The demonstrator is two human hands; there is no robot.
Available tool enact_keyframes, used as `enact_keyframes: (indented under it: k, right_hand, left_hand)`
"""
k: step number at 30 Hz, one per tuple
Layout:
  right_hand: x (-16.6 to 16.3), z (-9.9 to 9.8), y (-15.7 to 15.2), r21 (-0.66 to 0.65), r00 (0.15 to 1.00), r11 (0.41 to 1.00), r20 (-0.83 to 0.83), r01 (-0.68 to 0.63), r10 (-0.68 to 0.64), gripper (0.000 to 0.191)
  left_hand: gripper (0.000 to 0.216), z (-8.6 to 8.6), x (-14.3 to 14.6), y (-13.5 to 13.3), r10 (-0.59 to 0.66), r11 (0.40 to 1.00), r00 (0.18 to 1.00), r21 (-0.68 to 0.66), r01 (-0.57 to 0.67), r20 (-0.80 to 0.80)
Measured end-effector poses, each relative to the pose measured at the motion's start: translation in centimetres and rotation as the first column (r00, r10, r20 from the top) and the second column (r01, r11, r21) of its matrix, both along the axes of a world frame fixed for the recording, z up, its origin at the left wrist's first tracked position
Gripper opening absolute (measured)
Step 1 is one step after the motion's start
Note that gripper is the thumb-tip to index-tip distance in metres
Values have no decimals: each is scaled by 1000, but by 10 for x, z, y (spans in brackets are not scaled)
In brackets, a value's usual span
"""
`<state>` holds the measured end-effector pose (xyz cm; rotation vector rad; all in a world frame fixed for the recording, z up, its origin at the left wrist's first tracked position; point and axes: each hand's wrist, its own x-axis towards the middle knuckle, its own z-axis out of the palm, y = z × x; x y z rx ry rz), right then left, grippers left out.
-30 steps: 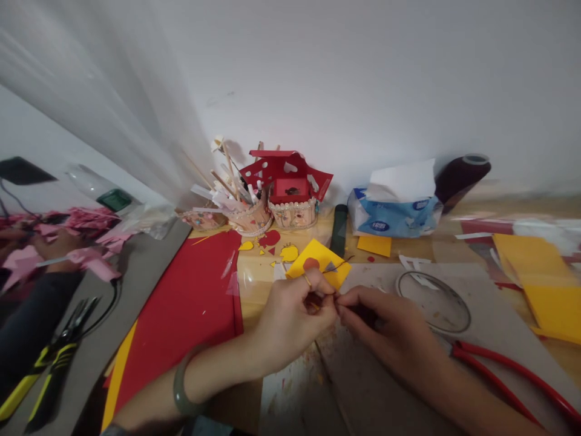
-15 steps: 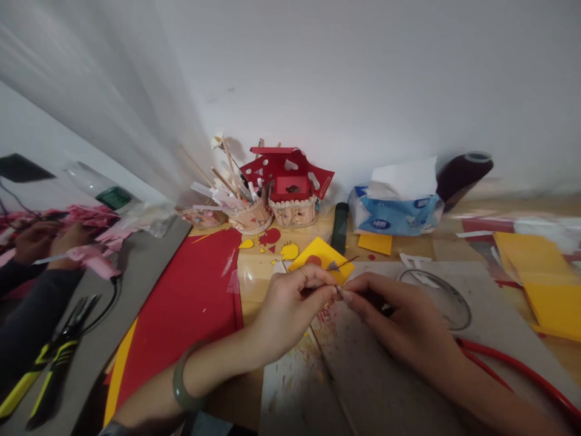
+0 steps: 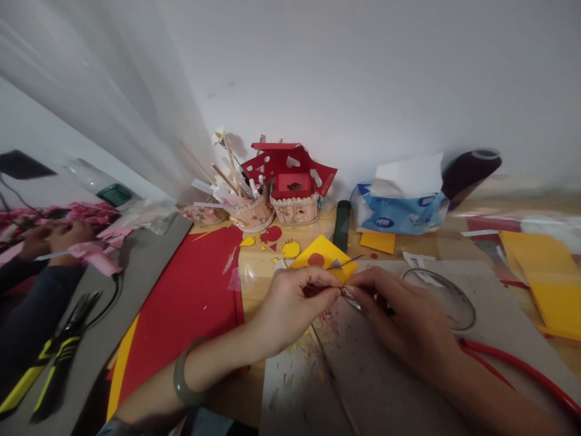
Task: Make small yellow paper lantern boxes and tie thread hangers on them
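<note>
My left hand [image 3: 290, 306] and my right hand [image 3: 399, 315] meet at mid-table, fingertips pinched together on a thin dark wire [image 3: 345, 263] that runs up over a yellow card [image 3: 324, 251]. Both hands are closed. A small metal tool tip shows under my right fingers, too small to name. A green bangle [image 3: 184, 381] sits on my left wrist. The hands hover over a grey cardboard sheet [image 3: 385, 387].
A red paper sheet [image 3: 190, 303] lies left. Red craft house and stick holder [image 3: 272, 188] stand at the wall, tissue pack [image 3: 399, 206] and dark spool [image 3: 472, 166] to the right. Red-handled tool [image 3: 512, 369] lies right. Another person's hands [image 3: 54, 239] work at far left near yellow pliers [image 3: 49, 357].
Both my hands have drifted slightly up and to the right while keeping their pinch on the wire. The other person's hands at far left have shifted.
</note>
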<state>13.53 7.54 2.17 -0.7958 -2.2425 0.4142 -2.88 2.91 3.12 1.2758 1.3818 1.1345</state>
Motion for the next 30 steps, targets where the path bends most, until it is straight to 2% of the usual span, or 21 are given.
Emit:
enact_keyframes:
  k: [4, 9, 14, 25, 30]
  right_hand:
    - [1, 1, -1, 23, 999, 1000, -29, 19, -19, 14]
    - [0, 2, -3, -60, 992, 993, -71, 99, -103, 14]
    - [-5, 3, -4, -80, 998, 996, -44, 42, -45, 16]
    - [-10, 2, -4, -244, 990, 970, -130, 24, -57, 13]
    - [-9, 3, -5, -362, 991, 932, -124, 3, -52, 14]
  left_hand:
    - [4, 1, 1, 2, -7, 999, 1000, 31, 8, -28]
    - [4, 2, 2, 2, 30, 1000, 998, 2, -30, 51]
    - [4, 3, 3, 3, 30, 999, 995, -18, -29, 91]
    - [4, 2, 2, 1, 45, 999, 991, -21, -43, 124]
    - [4, 3, 4, 3, 47, 998, 986, -38, -41, 157]
